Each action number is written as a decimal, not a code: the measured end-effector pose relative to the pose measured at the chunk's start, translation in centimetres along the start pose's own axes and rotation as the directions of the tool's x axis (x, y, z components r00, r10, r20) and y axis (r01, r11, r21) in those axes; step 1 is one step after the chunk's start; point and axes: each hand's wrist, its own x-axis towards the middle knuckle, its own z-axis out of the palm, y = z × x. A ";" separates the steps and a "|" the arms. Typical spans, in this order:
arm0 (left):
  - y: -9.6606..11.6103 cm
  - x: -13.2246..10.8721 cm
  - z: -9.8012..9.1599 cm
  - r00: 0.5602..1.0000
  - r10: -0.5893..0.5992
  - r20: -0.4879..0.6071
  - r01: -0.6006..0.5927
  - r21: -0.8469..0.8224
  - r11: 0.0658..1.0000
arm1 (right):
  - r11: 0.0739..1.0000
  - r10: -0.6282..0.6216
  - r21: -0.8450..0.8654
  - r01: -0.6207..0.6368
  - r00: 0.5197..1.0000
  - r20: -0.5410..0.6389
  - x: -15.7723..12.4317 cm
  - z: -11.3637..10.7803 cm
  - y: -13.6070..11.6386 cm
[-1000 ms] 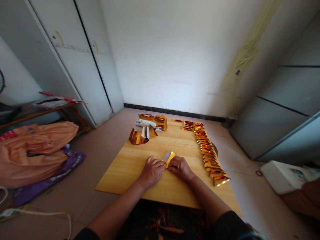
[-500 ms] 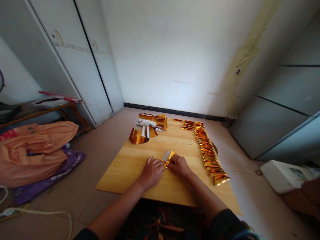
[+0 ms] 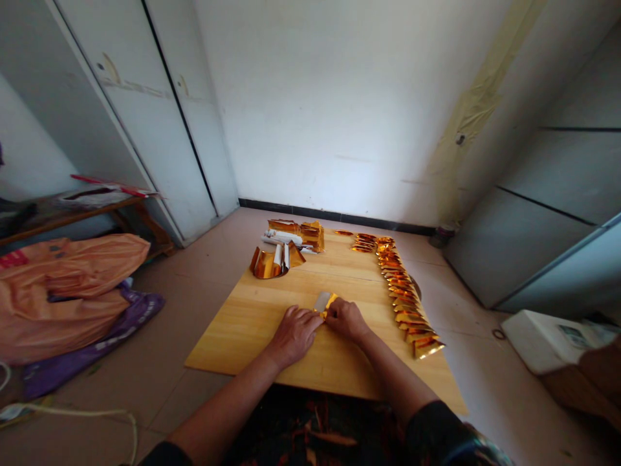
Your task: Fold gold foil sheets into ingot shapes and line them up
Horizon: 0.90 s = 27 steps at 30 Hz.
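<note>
A small sheet of gold foil paper [image 3: 322, 301], pale on its upturned side with a gold folded edge, lies on the wooden board [image 3: 242, 336] between my hands. My left hand [image 3: 295, 331] has its fingertips pressed on the near left part of the sheet. My right hand [image 3: 346, 318] is curled, pinching the sheet's right edge. Down the board's right side runs a row of folded gold foil pieces [image 3: 402, 291]. Curled gold sheets [image 3: 270, 263] and a stack of gold foil paper [image 3: 311, 235] lie at the far left of the board.
A white wall [image 3: 330, 116] stands behind the board. On the left are an orange bag [image 3: 87, 278], a purple bag [image 3: 92, 349], a cable [image 3: 87, 411] and a low wooden bench [image 3: 107, 206]. A white box [image 3: 543, 340] rests on the floor at right.
My left fingers have slid slightly right over the foil sheet, closer to my right hand. Less of the gold fold shows between them. The view has shifted slightly.
</note>
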 end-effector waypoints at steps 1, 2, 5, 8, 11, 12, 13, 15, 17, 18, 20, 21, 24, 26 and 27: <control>0.0 0.0 -0.1 1.000 0.010 0.003 -0.010 0.001 1.000 | 1.000 0.004 0.002 -0.004 1.000 0.001 0.0 0.0 0.0; 0.0 0.0 -0.1 1.000 0.021 0.004 -0.021 0.003 1.000 | 1.000 0.006 0.007 -0.006 1.000 0.002 0.0 0.0 0.0; 0.0 0.0 -0.2 0.999 0.035 0.002 -0.035 0.010 0.999 | 1.000 0.012 0.026 -0.012 1.000 0.000 0.1 0.1 0.2; 0.0 -0.1 0.0 1.000 0.031 -0.002 -0.031 0.021 0.999 | 0.998 0.011 0.066 -0.008 0.999 -0.033 0.1 0.4 0.5; 0.0 -0.3 0.2 1.000 0.023 -0.012 -0.023 0.037 0.999 | 0.990 -0.008 0.140 0.018 0.997 -0.073 0.0 0.7 0.8; 0.1 -0.3 0.2 1.000 0.021 -0.014 -0.021 0.041 0.999 | 0.986 -0.014 0.164 0.027 0.997 -0.076 0.0 0.8 0.9; 0.1 -0.3 0.2 1.000 0.019 -0.017 -0.018 0.045 0.999 | 0.982 -0.020 0.185 0.033 0.997 -0.076 0.0 0.8 1.0; 0.2 -0.3 0.2 1.000 0.015 -0.021 -0.013 0.049 0.999 | 0.976 -0.028 0.212 0.042 0.997 -0.071 0.1 0.9 1.2; 0.2 -0.3 0.2 1.000 0.011 -0.022 -0.010 0.055 0.998 | 0.973 -0.036 0.227 0.049 0.998 -0.060 0.2 0.9 1.4; 0.2 -0.3 0.1 1.000 0.011 -0.021 -0.010 0.059 0.998 | 0.971 -0.039 0.234 0.051 0.998 -0.056 0.3 0.9 1.5; 0.3 -0.3 0.1 1.000 0.011 -0.019 -0.009 0.070 0.997 | 0.969 -0.039 0.243 0.049 0.998 -0.048 0.3 0.9 1.5; 0.3 -0.2 0.1 1.000 0.009 -0.022 -0.008 0.076 0.997 | 0.969 -0.035 0.244 0.045 0.998 -0.046 0.3 0.9 1.5; 0.5 -0.2 0.2 0.999 -0.006 -0.037 0.009 0.087 0.996 | 0.974 -0.020 0.224 0.030 0.999 -0.045 0.2 1.0 1.4; 0.7 -0.1 0.3 0.999 -0.026 -0.044 0.029 0.085 0.996 | 0.977 -0.021 0.210 0.032 0.998 -0.053 0.1 1.0 1.4; 0.8 0.0 0.3 0.998 -0.035 -0.046 0.039 0.083 0.996 | 0.978 -0.027 0.204 0.039 0.998 -0.062 0.1 1.0 1.5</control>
